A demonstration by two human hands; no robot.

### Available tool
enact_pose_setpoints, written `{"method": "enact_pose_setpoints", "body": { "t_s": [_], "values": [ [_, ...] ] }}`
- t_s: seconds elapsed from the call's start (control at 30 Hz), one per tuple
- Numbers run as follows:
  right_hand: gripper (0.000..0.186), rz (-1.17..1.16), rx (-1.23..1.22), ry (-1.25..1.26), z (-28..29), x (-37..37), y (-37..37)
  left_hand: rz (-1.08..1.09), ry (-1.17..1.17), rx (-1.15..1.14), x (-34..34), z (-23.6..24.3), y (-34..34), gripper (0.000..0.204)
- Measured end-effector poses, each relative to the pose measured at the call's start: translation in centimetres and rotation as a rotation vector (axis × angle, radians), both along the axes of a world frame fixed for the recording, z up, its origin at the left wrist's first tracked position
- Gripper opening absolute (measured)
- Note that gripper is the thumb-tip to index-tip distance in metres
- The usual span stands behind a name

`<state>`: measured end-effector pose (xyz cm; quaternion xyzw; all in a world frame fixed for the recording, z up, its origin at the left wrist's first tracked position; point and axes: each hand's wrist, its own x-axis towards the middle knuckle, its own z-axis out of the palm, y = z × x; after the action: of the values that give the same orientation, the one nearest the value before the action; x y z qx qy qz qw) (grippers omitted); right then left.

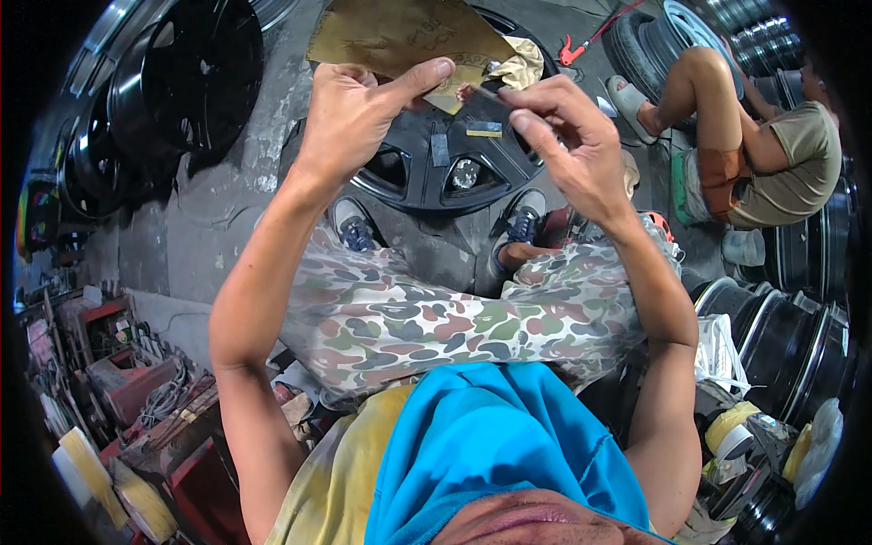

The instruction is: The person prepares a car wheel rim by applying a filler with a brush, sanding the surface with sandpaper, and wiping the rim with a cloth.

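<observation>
Pinched between the thumb and fingers of my left hand (363,113) is a brown sheet of sandpaper (409,36), its printed back showing. My right hand (577,136) grips a thin, narrow strip-like tool (488,94), whose reddish tip is at the sheet's lower corner; its exact kind is unclear. Beneath both hands a black wheel rim (422,188) lies flat between my feet. On its face rest a small grey strip (440,150) and a grey-and-yellow strip (484,129). A crumpled pale cloth or paper (522,65) sits at the rim's far right.
Black wheel rims (195,77) stand at the left. A person (781,163) sits at the right, near a tyre (636,50) and a red air blow gun (572,52). More rims (772,341) lie lower right; cluttered red tool boxes (136,386) stand lower left.
</observation>
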<state>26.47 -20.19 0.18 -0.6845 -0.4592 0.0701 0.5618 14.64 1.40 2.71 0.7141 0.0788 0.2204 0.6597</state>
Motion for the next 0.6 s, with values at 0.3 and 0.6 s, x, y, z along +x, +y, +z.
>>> {"method": "enact_pose_setpoints", "body": {
  "t_s": [0.3, 0.6],
  "values": [
    [0.024, 0.069, -0.07, 0.386, -0.3, -0.7, 0.1, -0.088, 0.027, -0.043, 0.0, -0.4, 0.0, 0.021],
    [0.021, 0.151, 0.016, 0.233, -0.2, 0.0, 0.0, -0.061, 0.033, -0.189, 0.4, -0.7, 0.4, 0.024]
  ]
}}
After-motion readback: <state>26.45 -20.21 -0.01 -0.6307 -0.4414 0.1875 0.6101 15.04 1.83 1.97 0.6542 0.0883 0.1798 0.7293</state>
